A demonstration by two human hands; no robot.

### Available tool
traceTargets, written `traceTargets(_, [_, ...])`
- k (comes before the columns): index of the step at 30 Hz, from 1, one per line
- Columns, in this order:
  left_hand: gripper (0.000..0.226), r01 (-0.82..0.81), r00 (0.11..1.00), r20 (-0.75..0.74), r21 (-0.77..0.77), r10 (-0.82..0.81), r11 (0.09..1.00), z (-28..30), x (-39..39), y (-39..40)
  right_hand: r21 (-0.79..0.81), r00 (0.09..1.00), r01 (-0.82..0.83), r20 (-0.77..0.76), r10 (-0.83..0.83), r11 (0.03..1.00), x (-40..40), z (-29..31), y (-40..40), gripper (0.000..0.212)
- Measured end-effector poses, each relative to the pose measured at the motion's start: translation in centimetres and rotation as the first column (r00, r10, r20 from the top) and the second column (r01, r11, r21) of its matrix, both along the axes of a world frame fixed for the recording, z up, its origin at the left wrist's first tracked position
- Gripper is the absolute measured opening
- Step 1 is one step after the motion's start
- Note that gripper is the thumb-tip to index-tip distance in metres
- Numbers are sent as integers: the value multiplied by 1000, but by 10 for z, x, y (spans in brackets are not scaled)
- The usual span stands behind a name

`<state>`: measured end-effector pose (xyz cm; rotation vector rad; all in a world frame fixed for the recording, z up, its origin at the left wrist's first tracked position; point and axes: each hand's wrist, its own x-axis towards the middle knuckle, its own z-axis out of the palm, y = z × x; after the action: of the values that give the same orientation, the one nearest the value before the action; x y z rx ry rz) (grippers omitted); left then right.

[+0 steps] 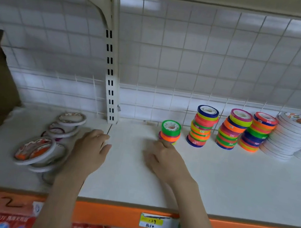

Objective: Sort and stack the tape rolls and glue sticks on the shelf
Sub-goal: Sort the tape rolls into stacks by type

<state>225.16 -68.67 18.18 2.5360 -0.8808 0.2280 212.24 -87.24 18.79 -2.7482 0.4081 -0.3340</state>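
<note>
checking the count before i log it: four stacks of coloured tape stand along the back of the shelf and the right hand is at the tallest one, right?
Not quite. The head view shows the right hand at the shortest stack, the one topped by a green roll. The rest holds: four coloured stacks along the back of the shelf.

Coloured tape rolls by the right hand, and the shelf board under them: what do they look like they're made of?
Coloured tape rolls: glossy, translucent neon plastic film wound on white cores, probably plastic; edges catch the light. Shelf board: matt white, smooth surface with faint speckle, likely painted metal or laminate; the look leaves that open.
</note>
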Motion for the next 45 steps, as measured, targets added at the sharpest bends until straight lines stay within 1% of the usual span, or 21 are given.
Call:
traceTargets(3, [26,-61,998,8,-59,61,996,4,20,40,21,998,-68,-1,68,997,21,6,26,41])
traceTargets(7, [30,-153,988,14,-24,153,988,6,49,87,36,993,-118,-22,119,992,46,6,60,44])
traceTargets(10, [18,-183,983,23,-60,185,981,9,63,109,40,989,-147,-27,148,988,61,6,80,43])
traceTargets(12, [15,-197,980,19,-34,198,980,10,69,120,27,985,-162,-49,163,986,72,9,90,41])
traceTargets(14, [11,-197,980,20,-29,198,980,7,73,129,-2,983,-168,-74,168,986,88,13,97,40])
traceTargets(18, [8,-158,986,33,-66,160,985,2,71,147,-87,961,-227,-180,209,970,129,21,111,40])
traceTargets(20, [12,-135,989,48,-68,138,989,0,68,154,-123,944,-277,-219,246,953,153,24,120,48])
traceTargets(22, [22,-122,991,39,-65,125,990,2,64,160,-162,931,-319,-236,278,934,176,24,128,56])
traceTargets(24, [20,-115,993,30,-60,117,992,3,62,166,-193,922,-345,-255,292,919,194,20,134,58])
traceTargets(26, [15,-110,993,37,-62,113,992,4,59,171,-227,911,-361,-291,291,904,205,15,135,57])
traceTargets(28, [15,-109,993,46,-71,113,991,5,59,175,-262,906,-365,-320,276,894,207,11,136,52])
traceTargets(31, [13,-114,991,55,-67,118,991,7,60,175,-306,931,-335,-253,263,891,203,13,137,50])
traceTargets(32, [16,-116,992,51,-58,119,992,8,59,173,-318,941,-319,-217,259,893,200,14,137,51])
traceTargets(35, [41,-101,994,27,-29,102,994,12,58,163,-304,956,-277,-180,231,911,183,19,132,47])
traceTargets(36, [44,-91,996,21,-21,91,996,14,58,159,-288,959,-266,-170,225,920,174,20,130,46])
traceTargets(37, [43,-80,997,17,-17,80,997,15,59,154,-275,964,-253,-156,217,927,166,21,127,46])
traceTargets(39, [31,-64,998,20,-21,64,998,19,64,143,-250,974,-215,-123,189,944,149,20,121,43])
traceTargets(41, [24,-50,998,25,-12,50,999,23,70,131,-214,985,-162,-86,147,963,131,17,116,31])
traceTargets(43, [26,-29,1000,1,-9,29,1000,27,78,118,-168,994,-110,-15,109,980,110,12,112,22])
traceTargets(45, [32,-9,999,-51,1,9,1000,27,87,104,-116,996,-70,54,77,991,89,11,112,21])
